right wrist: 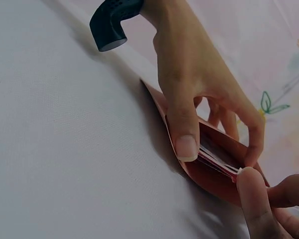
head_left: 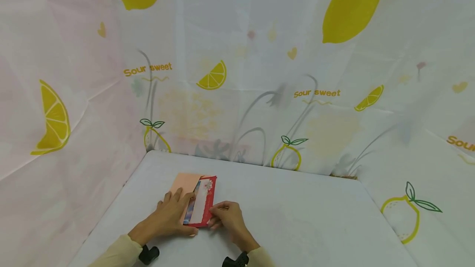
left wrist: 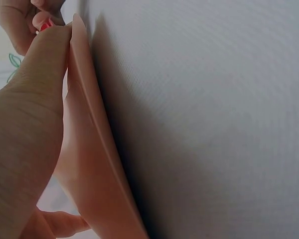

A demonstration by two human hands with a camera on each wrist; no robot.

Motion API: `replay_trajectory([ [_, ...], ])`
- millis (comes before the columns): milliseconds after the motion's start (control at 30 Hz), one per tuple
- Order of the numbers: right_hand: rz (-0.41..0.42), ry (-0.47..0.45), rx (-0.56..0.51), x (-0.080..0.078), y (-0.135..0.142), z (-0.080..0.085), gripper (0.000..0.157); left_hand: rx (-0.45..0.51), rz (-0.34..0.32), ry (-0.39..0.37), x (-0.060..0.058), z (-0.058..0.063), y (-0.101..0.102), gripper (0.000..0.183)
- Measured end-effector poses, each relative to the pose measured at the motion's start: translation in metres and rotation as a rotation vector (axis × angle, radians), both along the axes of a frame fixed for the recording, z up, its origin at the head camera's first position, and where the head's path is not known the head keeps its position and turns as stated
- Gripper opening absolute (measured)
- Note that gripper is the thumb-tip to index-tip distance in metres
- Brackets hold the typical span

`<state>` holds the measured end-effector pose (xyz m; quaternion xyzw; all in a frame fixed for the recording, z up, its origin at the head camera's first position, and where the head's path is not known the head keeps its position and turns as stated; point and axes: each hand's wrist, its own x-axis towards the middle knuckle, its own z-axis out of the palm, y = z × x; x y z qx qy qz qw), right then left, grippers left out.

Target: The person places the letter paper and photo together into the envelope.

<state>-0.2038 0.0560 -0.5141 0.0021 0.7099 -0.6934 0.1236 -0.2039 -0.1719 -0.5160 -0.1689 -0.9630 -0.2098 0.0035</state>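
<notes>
A peach envelope (head_left: 185,181) lies at the left of the white table, its open side facing right. Sticking out of that opening is a red-edged card (head_left: 203,205) with white and blue-violet printing. My left hand (head_left: 167,218) holds the envelope, fingers over its face and thumb at the near edge. My right hand (head_left: 231,220) pinches the card's outer edge between thumb and fingers. In the right wrist view the envelope (right wrist: 209,186) gapes, with the card's layered edge (right wrist: 219,167) between its two sides. The card's inner part is hidden inside the envelope.
The white tabletop (head_left: 297,217) extends to the right of the hands. Behind and beside it hangs a pale cloth (head_left: 241,19) printed with lemons and lettering. Dark devices sit on both wrists, such as the left wrist device (head_left: 149,254).
</notes>
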Motion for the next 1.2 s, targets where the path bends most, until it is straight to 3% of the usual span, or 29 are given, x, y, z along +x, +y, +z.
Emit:
replay_trajectory([
  [567, 0.042, 0.034, 0.078, 0.001, -0.026, -0.004, 0.01, -0.008, -0.007, 0.027, -0.001, -0.001, 0.001, 0.105],
  [1200, 0.049, 0.076, 0.062, 0.001, -0.046, -0.005, 0.007, 0.001, -0.023, 0.086, 0.003, 0.0, -0.001, 0.099],
])
